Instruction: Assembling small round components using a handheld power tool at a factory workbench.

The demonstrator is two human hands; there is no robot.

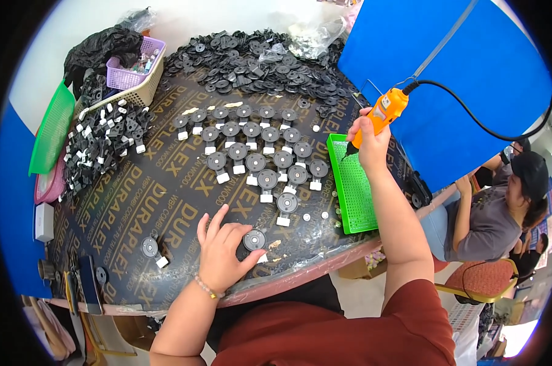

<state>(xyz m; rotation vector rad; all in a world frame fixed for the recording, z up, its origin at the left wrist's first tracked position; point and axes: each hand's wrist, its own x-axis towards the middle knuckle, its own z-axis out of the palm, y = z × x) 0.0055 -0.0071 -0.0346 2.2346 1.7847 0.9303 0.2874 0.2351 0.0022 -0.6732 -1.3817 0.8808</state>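
Left hand point(224, 253), surface's near edge point(324, 266): steadying disc point(254, 240), I judge; pinch unclear. Right hand point(372, 143): gripping driver point(390, 108), needed over it.

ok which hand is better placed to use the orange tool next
Likely the right hand, whose grip is around the orange tool, its tip over the green tray; the left hand is at a black disc part.
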